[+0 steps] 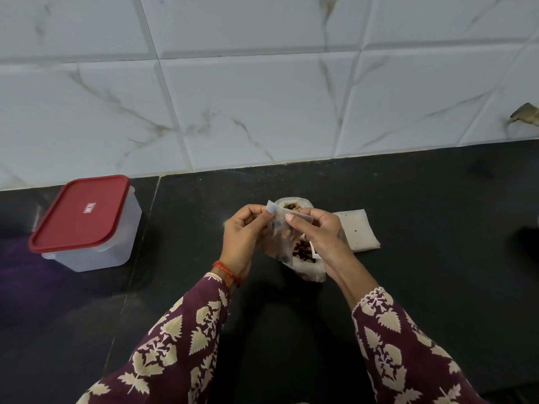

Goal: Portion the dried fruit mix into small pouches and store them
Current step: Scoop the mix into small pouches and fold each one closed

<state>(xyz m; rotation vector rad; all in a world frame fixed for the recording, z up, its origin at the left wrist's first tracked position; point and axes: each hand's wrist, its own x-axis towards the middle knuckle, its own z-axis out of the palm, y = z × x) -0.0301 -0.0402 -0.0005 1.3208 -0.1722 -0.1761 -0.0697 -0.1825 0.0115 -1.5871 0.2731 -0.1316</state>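
A small clear pouch (279, 228) is pinched at its top edge between my left hand (243, 237) and my right hand (318, 234), held above the black counter (408, 287). Some dark pieces show inside it. Right under my hands lies the larger plastic bag of dried fruit mix (306, 258), its mouth open and brown fruit visible. A flat stack of empty pouches (357, 230) rests on the counter just right of my right hand. At the far left stands a clear storage box with a red lid (84, 220), closed.
A white marble-tiled wall (262, 97) rises behind the counter. A counter seam (137, 258) runs between the box and my hands. Something dark shows at the right frame edge (528, 243), too cut off to identify.
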